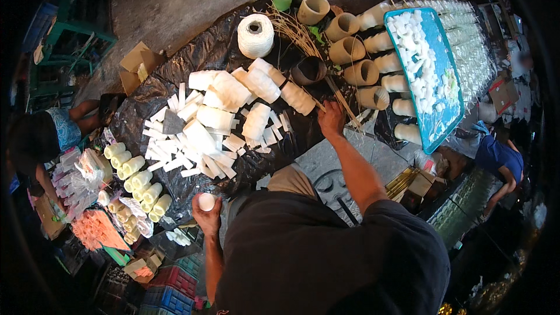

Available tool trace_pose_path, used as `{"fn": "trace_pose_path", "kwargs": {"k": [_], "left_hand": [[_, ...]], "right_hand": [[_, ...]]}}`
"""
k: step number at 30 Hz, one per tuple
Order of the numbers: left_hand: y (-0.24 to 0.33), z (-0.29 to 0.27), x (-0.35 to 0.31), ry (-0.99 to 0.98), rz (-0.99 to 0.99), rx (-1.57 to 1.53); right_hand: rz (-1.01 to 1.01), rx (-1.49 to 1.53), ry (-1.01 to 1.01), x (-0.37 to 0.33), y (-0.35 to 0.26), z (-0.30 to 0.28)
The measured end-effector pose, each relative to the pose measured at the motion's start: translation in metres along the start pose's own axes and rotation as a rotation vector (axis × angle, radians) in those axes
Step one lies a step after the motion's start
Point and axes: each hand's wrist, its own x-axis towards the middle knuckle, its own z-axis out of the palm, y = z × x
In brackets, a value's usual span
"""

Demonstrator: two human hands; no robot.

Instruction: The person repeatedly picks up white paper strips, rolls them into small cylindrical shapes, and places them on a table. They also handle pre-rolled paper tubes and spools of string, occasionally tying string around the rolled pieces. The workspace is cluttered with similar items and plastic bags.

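Note:
My left hand [206, 213] is curled around a small white cylinder [206, 201], held upright near the front edge of the black plastic sheet [201, 52]. My right hand [331, 119] is stretched out to the right part of the sheet, fingers down on thin tan sticks [341, 102] lying there; whether it grips one is unclear. Between the hands lies a heap of white foam blocks and strips [204, 134]. A dark round cup [308, 70] sits just beyond my right hand.
A spool of white string [255, 35] stands at the back. Several tan cone-shaped cups [348, 51] and a blue tray [450, 111] of white pieces lie to the right. Pale yellow cylinders [137, 178] cluster at left. Other people sit at the left and right.

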Motion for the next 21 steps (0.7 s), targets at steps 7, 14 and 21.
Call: {"fn": "trace_pose_path", "kwargs": {"k": [7, 14, 21], "left_hand": [[-0.021, -0.029, -0.003, 0.009, 0.096, 0.069], [-0.031, -0.054, -0.017, 0.013, 0.037, -0.033], [-0.071, -0.094, -0.037, 0.057, 0.026, 0.05]], "right_hand": [[0.249, 0.143, 0.024, 0.006, 0.007, 0.008], [0.458, 1.048, -0.182, -0.054, 0.029, -0.041], [0.482, 1.552, -0.443, -0.146, -0.122, -0.084]]}}
